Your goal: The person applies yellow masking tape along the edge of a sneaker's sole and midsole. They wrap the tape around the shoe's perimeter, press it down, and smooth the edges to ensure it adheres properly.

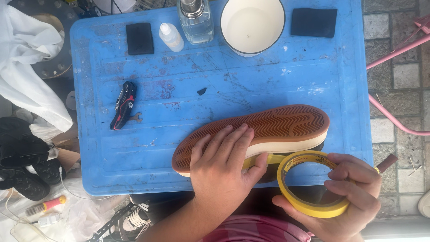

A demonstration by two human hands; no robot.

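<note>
Taping step underway: shoe (pixel 268 130) is held sole-up at 6 o'clock of the blue table (pixel 179 89), L hand (pixel 224 170) fingers spread flat on it, thumb pinning the strip. Tape roll (pixel 309 188) is gripped by curled R hand (pixel 354 197) fingers. Next, tape needs steady tension along the midsole. Bowl (pixel 252 24), bottles at 12; paved floor outside.

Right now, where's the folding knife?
Head view: the folding knife lies on the left part of the blue tabletop, beside a small wrench, below the black block and left of the upturned shoe.
</note>
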